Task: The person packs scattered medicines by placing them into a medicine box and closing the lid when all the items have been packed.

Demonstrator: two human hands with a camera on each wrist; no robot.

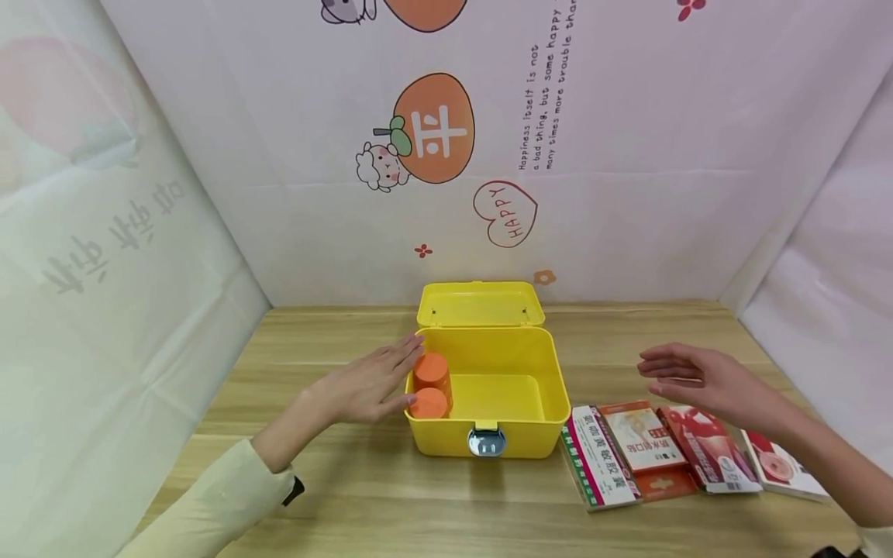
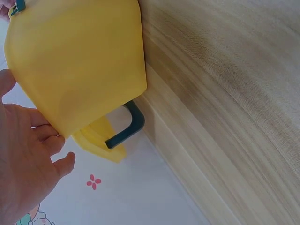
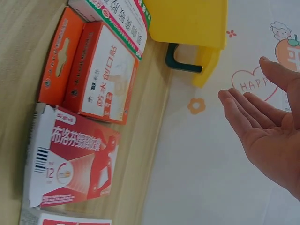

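Left hand point(image 1: 366, 384): your fingers are extended and lie close together at the left rim of the yellow box point(image 1: 446, 439), the thumb spread apart from them near the front; you grip nothing, and how firmly you touch the rim cannot be told. The box stands upright on the wood-grain counter point(image 1: 391, 504), its lid point(image 1: 481, 304) thrown back toward the printed wall covering point(image 1: 335, 232), its clear latch point(image 1: 486, 442) at the front; a dark green handle point(image 2: 136, 124) shows behind. Inside, at the left end, two round orange-topped containers, rear point(image 1: 432, 369) and front point(image 1: 429, 404), stand one behind the other. Right hand point(image 1: 711, 380): held in the air, nothing in it, fingers together and slightly bent, thumb apart. Below and around it, to the right of the box, four cartons lie in a row on the counter: white with green and magenta bands point(image 1: 600, 457), nearest the box; orange and white point(image 1: 645, 438); red and pink point(image 1: 711, 449); white and red point(image 1: 784, 465), partly behind your forearm.
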